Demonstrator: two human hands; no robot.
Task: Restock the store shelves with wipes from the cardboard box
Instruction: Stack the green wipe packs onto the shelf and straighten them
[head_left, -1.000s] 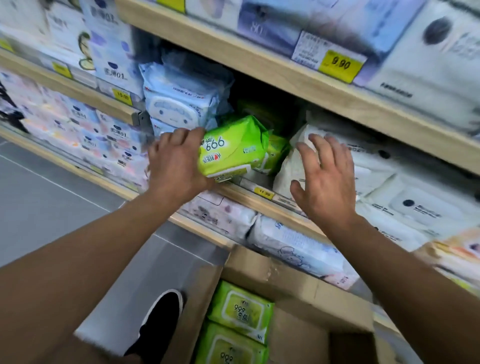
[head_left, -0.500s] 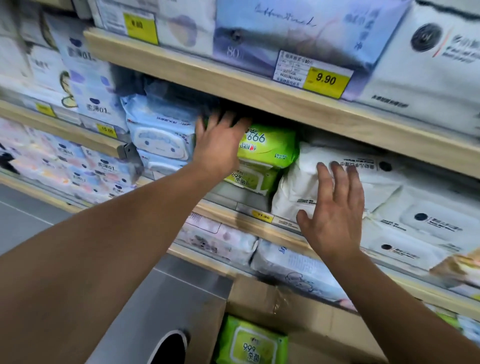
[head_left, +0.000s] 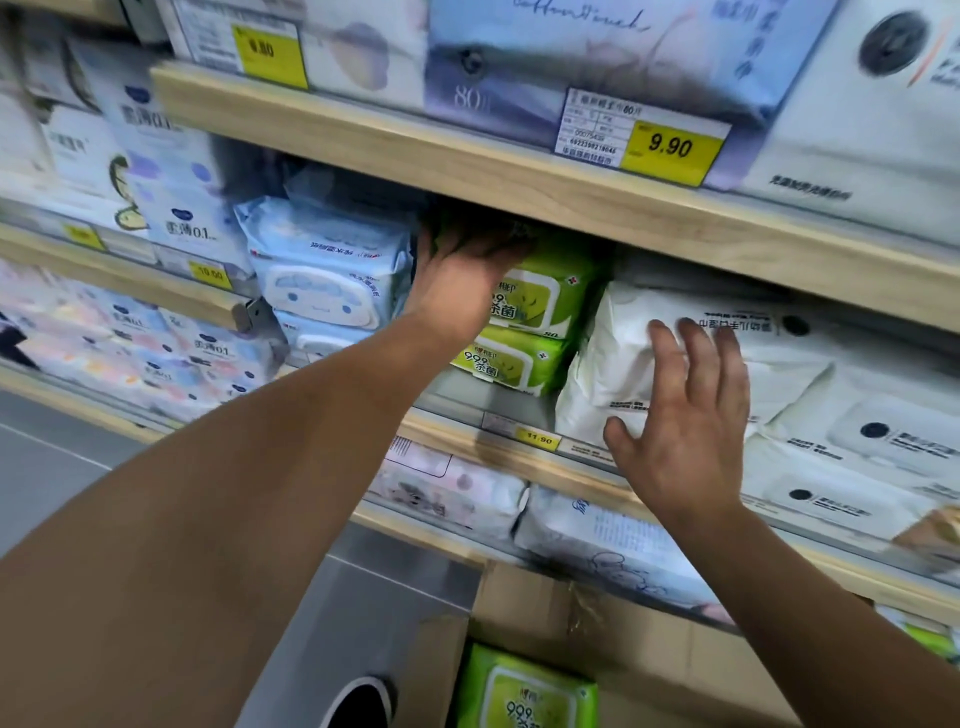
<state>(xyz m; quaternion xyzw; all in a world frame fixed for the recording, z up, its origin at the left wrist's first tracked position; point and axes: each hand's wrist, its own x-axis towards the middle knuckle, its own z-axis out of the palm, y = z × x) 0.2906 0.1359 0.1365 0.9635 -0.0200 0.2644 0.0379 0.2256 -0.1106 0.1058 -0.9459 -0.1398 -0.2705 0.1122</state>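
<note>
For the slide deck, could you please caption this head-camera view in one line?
Left hand pushes a green wipes pack onto the shelf stack while the right hand steadies a white pack.

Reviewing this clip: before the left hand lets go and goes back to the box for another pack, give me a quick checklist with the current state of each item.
1. Top green wipes pack sits on the lower green pack: ok, stacked, slightly askew.
2. Left hand free of the pack: not ok, it rests on the pack's left end; its fingers are hidden in shadow.
3. Right hand steadying the white pack: ok, fingers flat against it.
4. White pack upright: not ok, it leans.
5. Stock left in cardboard box: ok, a green pack in the box shows.
6. Space behind the stack: cannot tell.
</note>
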